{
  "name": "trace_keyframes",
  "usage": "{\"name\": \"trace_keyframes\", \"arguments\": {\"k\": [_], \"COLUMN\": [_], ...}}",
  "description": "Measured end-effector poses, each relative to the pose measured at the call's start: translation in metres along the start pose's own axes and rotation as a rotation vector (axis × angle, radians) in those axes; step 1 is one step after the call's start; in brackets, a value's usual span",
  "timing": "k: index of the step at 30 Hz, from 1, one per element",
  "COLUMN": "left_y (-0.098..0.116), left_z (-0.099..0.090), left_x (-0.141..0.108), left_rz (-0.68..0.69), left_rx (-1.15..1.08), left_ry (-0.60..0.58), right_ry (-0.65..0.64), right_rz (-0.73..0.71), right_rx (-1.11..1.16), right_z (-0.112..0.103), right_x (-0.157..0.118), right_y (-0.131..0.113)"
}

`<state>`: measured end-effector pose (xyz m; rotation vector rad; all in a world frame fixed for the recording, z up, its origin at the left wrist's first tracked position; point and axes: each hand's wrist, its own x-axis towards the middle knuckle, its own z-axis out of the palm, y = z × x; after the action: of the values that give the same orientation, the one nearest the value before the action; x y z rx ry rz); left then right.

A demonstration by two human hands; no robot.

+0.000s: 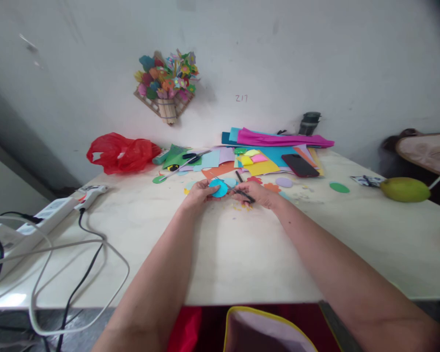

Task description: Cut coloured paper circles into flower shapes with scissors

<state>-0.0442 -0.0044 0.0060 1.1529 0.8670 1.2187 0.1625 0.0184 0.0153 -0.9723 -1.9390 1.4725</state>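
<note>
A round piece of blue paper (219,188) is pinched between the thumb and fingers of my left hand (199,193). My right hand (255,192) grips a pair of scissors (246,196) by its dark handles. The blades point left and reach the edge of the blue paper; how far apart they are is too small to tell. Small yellow scraps lie on the table under my hands. Just beyond them are a red paper flower (254,180), an orange paper flower (272,187) and a lilac paper oval (284,182).
Coloured paper sheets (262,167), a phone (300,165) and a second pair of scissors (191,158) lie at the back. A red plastic bag (119,152) sits back left. Power strips (55,215) and looping cables (106,243) take up the left side. A green mango-like fruit (405,189) rests at right.
</note>
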Motion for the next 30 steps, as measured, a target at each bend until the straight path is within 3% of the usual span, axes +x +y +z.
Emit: {"name": "trace_keyframes", "arguments": {"k": [30], "left_y": [-0.0061], "left_z": [-0.0017], "left_x": [0.0037], "left_rz": [-0.034], "left_rx": [0.002], "left_ry": [-0.068], "right_ry": [0.05], "right_rz": [-0.023], "right_rx": [0.026], "right_z": [0.0076], "right_x": [0.0018], "right_y": [-0.0007]}}
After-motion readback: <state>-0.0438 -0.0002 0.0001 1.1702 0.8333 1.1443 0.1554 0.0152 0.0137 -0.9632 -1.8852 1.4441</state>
